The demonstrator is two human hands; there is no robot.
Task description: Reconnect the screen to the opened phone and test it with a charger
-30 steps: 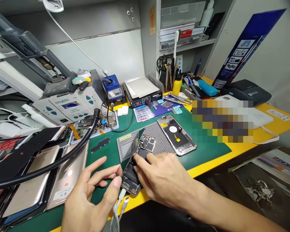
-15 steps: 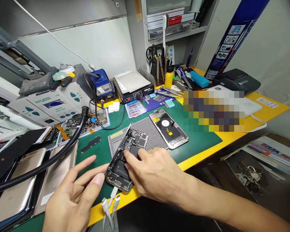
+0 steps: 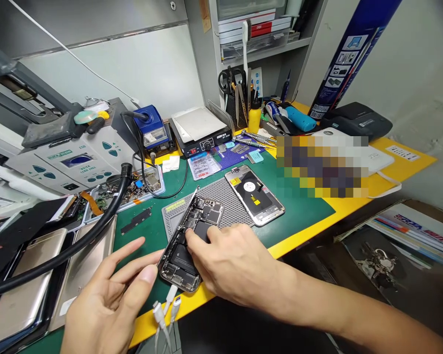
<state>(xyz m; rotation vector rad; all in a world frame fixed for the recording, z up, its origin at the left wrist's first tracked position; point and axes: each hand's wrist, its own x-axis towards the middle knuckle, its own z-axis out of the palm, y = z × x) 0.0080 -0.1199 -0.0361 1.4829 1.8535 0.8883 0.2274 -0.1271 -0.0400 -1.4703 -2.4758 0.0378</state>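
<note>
right fingers (image 3: 197, 245) on opened phone (image 3: 182, 263)

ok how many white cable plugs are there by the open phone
3. One plug is at the near end of the open phone; a left plug and a right plug hang just below it. Others may be hidden.

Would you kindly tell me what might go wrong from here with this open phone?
The white cable meets the open phone at the yellow table edge and hangs down, so a snag could tug the phone.

The right hand has fingers among exposed parts, which a slip might damage.

The thin panel stands tilted at the left hand; if let go, it might drop onto those fingers.
</note>
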